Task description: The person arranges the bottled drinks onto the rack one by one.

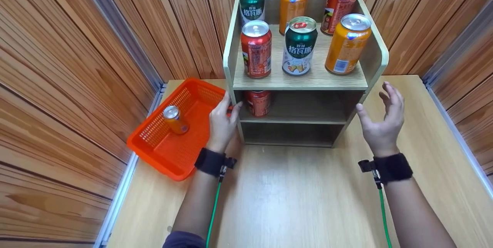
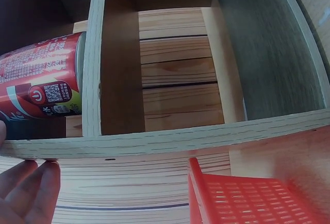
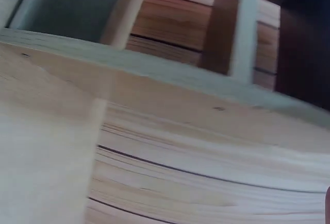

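Observation:
A small wooden shelf stands against the back wall, its top level holding several drink cans. My left hand pinches the left side panel near its front edge, fingertips on the outer face and thumb on the inner side. Just inside that panel, a red can stands on the middle level; the left wrist view shows its printed side. To the right of the shelf my right hand is raised, fingers spread and holding nothing, apart from the right side panel.
Left of the shelf lies an orange plastic basket with one orange can inside. On the top level are a front red can, a green-and-white can and an orange can, with others behind. Wooden walls enclose the table.

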The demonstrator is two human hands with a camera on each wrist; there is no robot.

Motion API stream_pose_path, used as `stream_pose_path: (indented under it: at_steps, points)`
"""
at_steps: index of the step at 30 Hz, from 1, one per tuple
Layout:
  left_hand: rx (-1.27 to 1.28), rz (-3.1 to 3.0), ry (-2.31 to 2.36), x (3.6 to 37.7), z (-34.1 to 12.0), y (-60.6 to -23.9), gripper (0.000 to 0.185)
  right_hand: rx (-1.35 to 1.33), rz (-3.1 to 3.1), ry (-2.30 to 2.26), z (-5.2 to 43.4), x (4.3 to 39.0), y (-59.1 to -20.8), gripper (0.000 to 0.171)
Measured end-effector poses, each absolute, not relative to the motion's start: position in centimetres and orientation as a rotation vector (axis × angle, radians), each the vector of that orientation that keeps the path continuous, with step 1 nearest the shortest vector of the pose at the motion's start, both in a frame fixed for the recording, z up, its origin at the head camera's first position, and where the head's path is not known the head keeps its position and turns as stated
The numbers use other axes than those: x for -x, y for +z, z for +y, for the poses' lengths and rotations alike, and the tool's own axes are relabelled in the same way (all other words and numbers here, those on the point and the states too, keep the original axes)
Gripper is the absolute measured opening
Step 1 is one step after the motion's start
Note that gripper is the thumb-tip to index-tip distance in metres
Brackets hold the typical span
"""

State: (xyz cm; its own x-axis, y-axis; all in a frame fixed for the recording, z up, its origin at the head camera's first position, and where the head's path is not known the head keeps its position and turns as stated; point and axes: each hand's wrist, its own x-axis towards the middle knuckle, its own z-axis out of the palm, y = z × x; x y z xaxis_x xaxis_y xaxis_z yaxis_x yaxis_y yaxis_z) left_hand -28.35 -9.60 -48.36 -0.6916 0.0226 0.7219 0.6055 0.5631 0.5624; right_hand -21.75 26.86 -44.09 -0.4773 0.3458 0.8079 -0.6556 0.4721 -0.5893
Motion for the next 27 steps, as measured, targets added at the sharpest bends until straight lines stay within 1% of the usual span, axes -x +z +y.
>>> stream_pose_path:
  at_steps: [4,8,10,12,15,20,22,27]
  points:
    - [0.502,-2.126,-1.111,28.4,-9.6,-48.4,0.052,-0.182,-1.763,1.364,27.5,22.6,-45.6,0.069]
    - [0.487,-2.13,-1.082,28.5,-9.7,-48.4,0.052,-0.144,-1.828,1.46,28.0,24.3,-47.9,0.077]
    - [0.482,-2.141,-1.056,28.3,-9.8,-48.3,0.052,-0.147,-1.861,1.473,27.4,24.4,-48.1,0.078]
    - [0.479,-2.167,-0.995,28.1,-10.0,-48.1,0.052,-0.143,-1.89,1.466,26.6,24.3,-47.8,0.075]
    - [0.5,-2.226,-0.921,27.6,-10.6,-47.3,0.053,-0.135,-1.917,1.399,25.4,23.8,-46.8,0.066]
    - [0.545,-2.256,-0.882,26.8,-12.5,-45.8,0.051,-0.121,-1.881,1.307,25.5,24.2,-47.2,0.051]
    - [0.548,-2.244,-0.855,26.5,-13.6,-45.2,0.047,-0.116,-1.868,1.307,25.6,24.3,-47.4,0.048]
    - [0.515,-2.216,-0.765,26.2,-17.1,-44.3,0.033,-0.107,-1.879,1.319,25.6,24.6,-47.8,0.048]
